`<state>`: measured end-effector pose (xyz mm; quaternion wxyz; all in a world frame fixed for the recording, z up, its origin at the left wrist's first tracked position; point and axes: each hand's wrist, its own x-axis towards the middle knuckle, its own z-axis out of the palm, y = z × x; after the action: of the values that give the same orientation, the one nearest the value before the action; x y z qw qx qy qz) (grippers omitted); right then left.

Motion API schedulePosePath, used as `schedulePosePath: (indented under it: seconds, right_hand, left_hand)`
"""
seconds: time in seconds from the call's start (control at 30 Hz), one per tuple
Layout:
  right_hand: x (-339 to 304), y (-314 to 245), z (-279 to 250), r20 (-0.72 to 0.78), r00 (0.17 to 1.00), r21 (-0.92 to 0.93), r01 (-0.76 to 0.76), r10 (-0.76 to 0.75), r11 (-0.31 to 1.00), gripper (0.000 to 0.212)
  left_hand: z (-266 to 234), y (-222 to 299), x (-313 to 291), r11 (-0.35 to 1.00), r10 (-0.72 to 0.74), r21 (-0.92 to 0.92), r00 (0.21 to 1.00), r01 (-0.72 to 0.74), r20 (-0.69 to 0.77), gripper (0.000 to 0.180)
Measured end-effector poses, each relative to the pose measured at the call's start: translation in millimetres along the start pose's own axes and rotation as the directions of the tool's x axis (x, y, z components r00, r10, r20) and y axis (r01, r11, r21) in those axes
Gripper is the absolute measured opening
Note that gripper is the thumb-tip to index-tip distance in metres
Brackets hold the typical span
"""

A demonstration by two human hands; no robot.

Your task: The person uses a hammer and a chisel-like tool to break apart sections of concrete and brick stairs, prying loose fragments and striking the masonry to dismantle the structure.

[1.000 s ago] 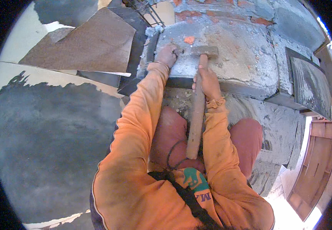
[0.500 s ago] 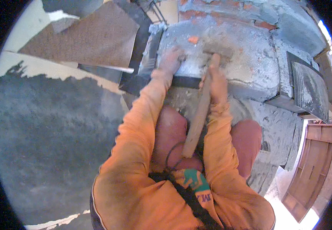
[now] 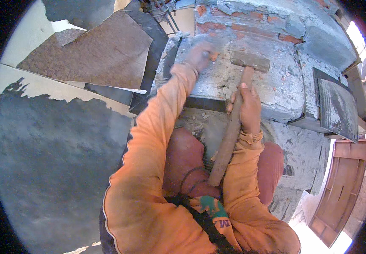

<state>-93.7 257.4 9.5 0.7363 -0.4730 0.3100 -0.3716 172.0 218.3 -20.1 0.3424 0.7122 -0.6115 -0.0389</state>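
Note:
My right hand (image 3: 250,111) is wrapped round the wooden handle of a hammer (image 3: 230,137). Its blocky, dusty head lies over the grey-blue mortar ledge (image 3: 282,82), and the handle slants down between my knees. Farther left, my left hand (image 3: 199,58) is closed over the same ledge and smeared by motion. A small greyish end shows at its fingers; what it belongs to is hidden. Right beside those fingers sits an orange brick chip (image 3: 214,56). Loose crumbs and dust are scattered over the ledge.
Behind the ledge rises a rough wall with exposed bricks (image 3: 250,27). A torn brown sheet (image 3: 94,53) lies at the upper left, above a dark grey surface (image 3: 60,165). Dark slabs (image 3: 339,103) jut out at the right, and a reddish-brown framed panel (image 3: 339,190) stands beyond.
The hammer head has come up off the ledge and moved slightly right with my right hand. My left hand has shifted up and right toward the brick chip.

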Motion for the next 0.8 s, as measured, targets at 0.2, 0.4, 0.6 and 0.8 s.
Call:
schedulePosePath:
  seconds: [0.2,0.4,0.6,0.8]
  right_hand:
    - [-8,-4,10,0.031,0.999,0.03,-0.039,0.038,0.999,0.029]
    - [-5,1,16,0.05,0.996,-0.029,-0.073,0.075,0.997,0.027]
    - [-3,5,30,0.077,0.992,-0.091,-0.089,0.096,0.992,0.03]
    - [2,16,29,0.069,0.994,-0.113,-0.079,0.087,0.991,0.031]
  left_hand:
    - [20,24,-26,0.937,0.275,0.291,0.921,-0.193,-0.275,0.02]
    - [16,-16,-7,0.968,0.029,0.252,0.994,-0.002,-0.105,0.007]
    - [20,-52,6,0.974,-0.054,0.197,0.958,0.113,-0.283,0.008]
    - [14,-36,11,0.973,0.21,0.171,0.908,-0.156,-0.362,0.008]
